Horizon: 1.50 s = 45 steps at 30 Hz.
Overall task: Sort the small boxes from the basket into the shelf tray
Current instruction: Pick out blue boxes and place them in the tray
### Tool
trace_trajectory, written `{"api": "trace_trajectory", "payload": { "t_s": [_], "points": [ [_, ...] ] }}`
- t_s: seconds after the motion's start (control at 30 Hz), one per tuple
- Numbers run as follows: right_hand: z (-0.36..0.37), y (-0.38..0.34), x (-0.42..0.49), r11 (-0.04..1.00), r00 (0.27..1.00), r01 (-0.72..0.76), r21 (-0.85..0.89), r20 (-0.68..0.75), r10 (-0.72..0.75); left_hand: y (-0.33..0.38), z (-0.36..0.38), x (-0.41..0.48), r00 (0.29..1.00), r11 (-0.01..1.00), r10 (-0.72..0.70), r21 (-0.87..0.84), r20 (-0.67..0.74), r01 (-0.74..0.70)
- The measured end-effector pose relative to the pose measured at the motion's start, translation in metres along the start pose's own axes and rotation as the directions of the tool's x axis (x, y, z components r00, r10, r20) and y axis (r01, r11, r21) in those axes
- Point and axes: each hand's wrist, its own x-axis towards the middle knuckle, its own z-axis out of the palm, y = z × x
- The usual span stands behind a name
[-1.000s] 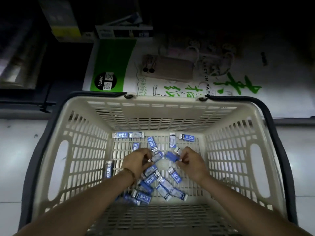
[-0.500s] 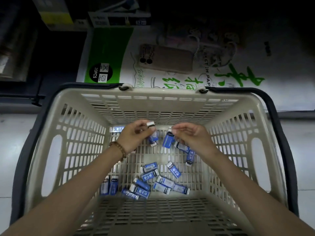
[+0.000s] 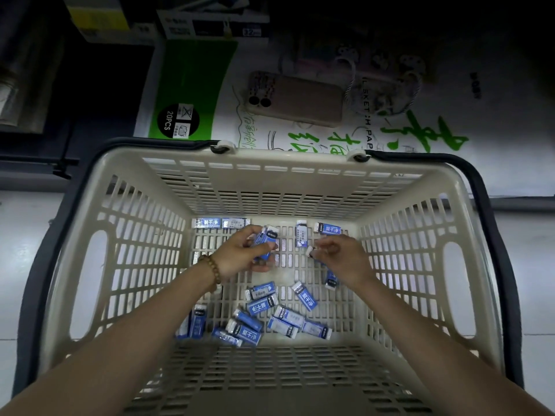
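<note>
A beige slatted basket with a dark handle fills the lower view. Several small blue-and-white boxes lie scattered on its floor, more along the far wall. My left hand is inside the basket, its fingers curled around a bunch of blue boxes. My right hand is beside it, pinching a small box at the fingertips, with another box showing under the palm. No shelf tray can be made out in the dark area above.
Beyond the basket lies a white and green sketch-paper pack with a tan phone and a corded item on it. Dark shelving with boxes runs along the top. Pale floor flanks the basket.
Both hands left the pile near the front of the basket and came toward the far wall, each now holding boxes taken from the floor. The camera has shifted slightly.
</note>
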Motion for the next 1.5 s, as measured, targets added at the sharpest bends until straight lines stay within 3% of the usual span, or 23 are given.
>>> {"api": "trace_trajectory", "payload": {
  "t_s": [0.1, 0.23, 0.27, 0.33, 0.4, 0.47, 0.6, 0.77, 0.9, 0.97, 1.03, 1.1, 1.2, 1.33, 1.5],
  "points": [
    [0.009, 0.013, -0.005, 0.965, 0.998, 0.063, -0.254, 0.031, -0.057, -0.003, -0.001, 0.000, 0.998, 0.995, -0.062, -0.083, 0.000, 0.062],
    [0.012, 0.013, -0.009, 0.949, 0.991, 0.113, -0.295, -0.032, -0.128, -0.004, 0.001, -0.001, 0.998, 0.989, -0.061, -0.131, 0.021, 0.064],
    [0.012, 0.008, -0.010, 0.971, 0.992, 0.090, -0.221, -0.063, -0.107, -0.003, 0.002, -0.002, 0.999, 0.991, -0.041, -0.123, 0.031, 0.044],
    [0.012, -0.009, -0.011, 0.996, 0.994, 0.036, 0.086, -0.105, -0.027, -0.002, 0.003, -0.002, 0.999, 0.986, -0.029, -0.161, 0.028, 0.033],
    [0.013, -0.031, -0.014, 0.934, 0.999, -0.003, 0.358, -0.043, 0.019, 0.000, 0.005, -0.002, 0.998, 0.963, -0.063, -0.262, 0.032, 0.069],
    [0.018, -0.043, -0.020, 0.860, 0.997, -0.066, 0.506, 0.067, 0.038, 0.002, 0.008, -0.003, 0.993, 0.942, -0.083, -0.320, 0.079, 0.104],
    [0.026, -0.047, -0.027, 0.783, 0.981, -0.161, 0.601, 0.181, 0.063, 0.000, 0.011, -0.003, 0.990, 0.941, -0.067, -0.320, 0.128, 0.105],
    [0.027, -0.043, -0.028, 0.732, 0.967, -0.163, 0.662, 0.253, -0.014, -0.007, 0.007, 0.000, 0.999, 0.950, -0.011, -0.313, 0.049, 0.026],
    [0.023, -0.038, -0.025, 0.810, 0.951, -0.139, 0.570, 0.305, -0.052, -0.010, -0.001, 0.001, 0.999, 0.943, -0.015, -0.332, 0.039, 0.027],
    [0.017, -0.029, -0.021, 0.931, 0.963, -0.077, 0.357, 0.270, -0.024, -0.012, -0.005, 0.002, 0.998, 0.907, -0.051, -0.416, 0.045, 0.065],
    [0.014, -0.015, -0.020, 0.999, 0.963, -0.026, 0.026, 0.269, 0.019, -0.014, -0.009, 0.001, 0.994, 0.872, -0.090, -0.477, 0.064, 0.110],
    [0.019, -0.001, -0.024, 0.978, 0.949, -0.019, -0.207, 0.305, 0.083, -0.015, -0.009, 0.001, 0.989, 0.866, -0.124, -0.479, 0.076, 0.146],
    [0.034, 0.012, -0.029, 0.930, 0.960, 0.060, -0.362, 0.275, 0.045, -0.016, -0.008, 0.001, 0.989, 0.874, -0.131, -0.462, 0.074, 0.151],
    [0.037, 0.014, -0.028, 0.967, 0.981, 0.027, -0.253, 0.194, 0.023, -0.014, -0.008, -0.001, 0.990, 0.895, -0.101, -0.425, 0.102, 0.135],
    [0.020, -0.017, -0.015, 0.976, 0.993, -0.091, 0.200, 0.095, 0.073, -0.011, -0.007, 0.000, 0.991, 0.936, -0.057, -0.339, 0.117, 0.094]
  ]
}}
